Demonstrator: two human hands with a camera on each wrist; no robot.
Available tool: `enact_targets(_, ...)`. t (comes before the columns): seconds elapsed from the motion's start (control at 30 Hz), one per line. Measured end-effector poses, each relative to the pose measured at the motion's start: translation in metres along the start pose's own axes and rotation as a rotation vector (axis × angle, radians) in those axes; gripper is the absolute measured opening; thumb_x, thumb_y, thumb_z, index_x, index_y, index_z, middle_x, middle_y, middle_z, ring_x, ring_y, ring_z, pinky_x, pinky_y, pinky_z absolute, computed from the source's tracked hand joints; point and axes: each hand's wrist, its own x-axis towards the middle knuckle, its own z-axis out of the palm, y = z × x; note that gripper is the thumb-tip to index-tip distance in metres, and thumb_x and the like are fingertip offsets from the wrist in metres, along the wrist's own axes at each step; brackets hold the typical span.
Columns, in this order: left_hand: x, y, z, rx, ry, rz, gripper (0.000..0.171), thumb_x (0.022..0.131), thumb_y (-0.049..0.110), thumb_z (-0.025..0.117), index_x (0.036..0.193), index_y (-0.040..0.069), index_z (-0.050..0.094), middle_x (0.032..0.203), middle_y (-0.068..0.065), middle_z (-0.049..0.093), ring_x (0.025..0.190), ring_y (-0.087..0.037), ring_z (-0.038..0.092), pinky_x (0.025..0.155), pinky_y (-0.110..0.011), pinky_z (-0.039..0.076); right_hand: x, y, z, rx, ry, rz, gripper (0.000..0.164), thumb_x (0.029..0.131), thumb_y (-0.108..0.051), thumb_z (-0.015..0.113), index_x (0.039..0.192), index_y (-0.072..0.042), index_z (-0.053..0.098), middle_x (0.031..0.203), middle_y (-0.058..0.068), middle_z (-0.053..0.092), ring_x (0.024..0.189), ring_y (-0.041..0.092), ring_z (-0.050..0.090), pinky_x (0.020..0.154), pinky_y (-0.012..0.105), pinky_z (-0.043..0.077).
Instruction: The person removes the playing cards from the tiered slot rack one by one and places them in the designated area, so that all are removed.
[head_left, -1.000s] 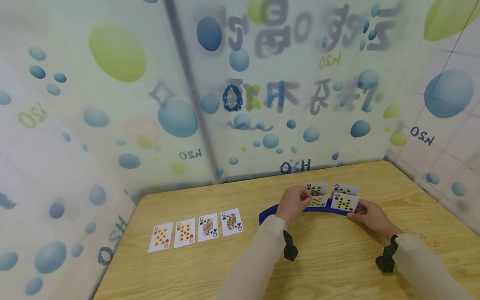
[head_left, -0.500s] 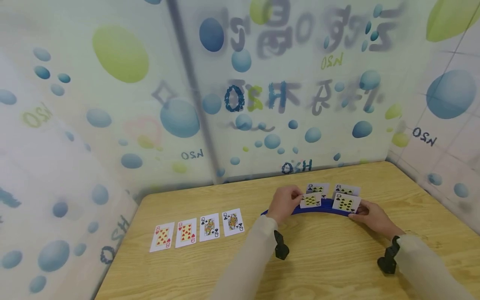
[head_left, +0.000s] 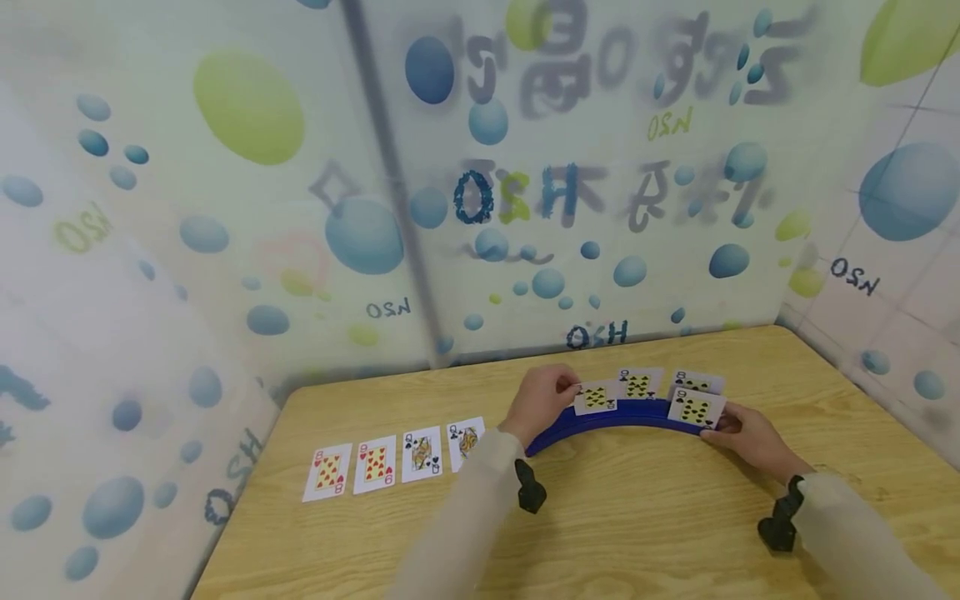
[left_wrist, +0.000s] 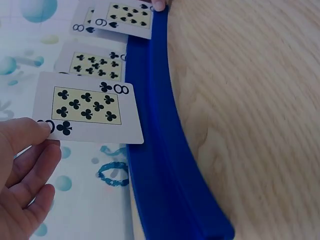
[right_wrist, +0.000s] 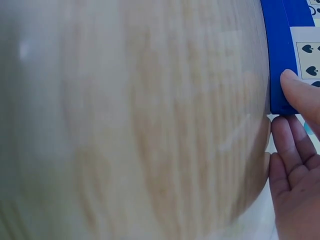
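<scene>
In the head view a curved blue card holder stands on the table. My left hand pinches the eight of clubs by one corner between thumb and fingers, the card lying over the holder's left half. My right hand grips the holder's right end, thumb in front beside the nine of spades, fingers around the end in the right wrist view. That nine stands in the holder. Behind it is the eight of spades, partly covered. The nine of clubs stands further left, at the back.
On the wooden table, left of the holder, lie face up the eight of hearts, nine of hearts, queen of spades and queen of clubs, the last partly behind my left sleeve. A patterned curtain rises behind the table.
My left hand has drawn the eight of clubs leftward from in front of the nine of clubs, uncovering that card. The right hand stays at the holder's right end.
</scene>
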Motion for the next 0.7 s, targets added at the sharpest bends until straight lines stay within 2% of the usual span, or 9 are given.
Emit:
enact_targets(0.37, -0.018, -0.016, -0.041, 0.050, -0.029, 0.032, 0.010, 0.091, 0.016, 0.059, 0.095, 0.012, 0.067, 0.085, 0.007, 0.063, 0.076, -0.004, 0.057, 0.068, -0.020, 0.047, 0.001, 0.001, 0.001, -0.006, -0.001, 0.011, 0.057, 0.085, -0.018, 0.067, 0.120, 0.019, 0.042, 0.099, 0.024, 0.059, 0.087, 0.029, 0.058, 0.068, 0.033, 0.048)
enact_targets(0.53, -0.031, -0.024, -0.061, 0.085, -0.010, 0.069, 0.010, 0.091, 0.014, 0.058, 0.096, 0.011, 0.066, 0.088, 0.004, 0.064, 0.078, -0.007, 0.058, 0.070, -0.023, 0.048, 0.002, 0.003, 0.001, -0.015, 0.002, 0.006, 0.058, 0.084, -0.018, 0.067, 0.120, 0.019, 0.042, 0.098, 0.024, 0.059, 0.087, 0.029, 0.058, 0.068, 0.034, 0.049)
enact_targets(0.7, -0.048, -0.032, -0.080, 0.103, 0.000, 0.075, 0.009, 0.091, 0.013, 0.058, 0.096, 0.010, 0.065, 0.089, 0.003, 0.064, 0.080, -0.009, 0.059, 0.071, -0.026, 0.048, 0.002, 0.004, 0.001, -0.018, 0.000, 0.002, 0.058, 0.085, -0.019, 0.067, 0.120, 0.020, 0.042, 0.098, 0.023, 0.059, 0.087, 0.029, 0.058, 0.067, 0.034, 0.048)
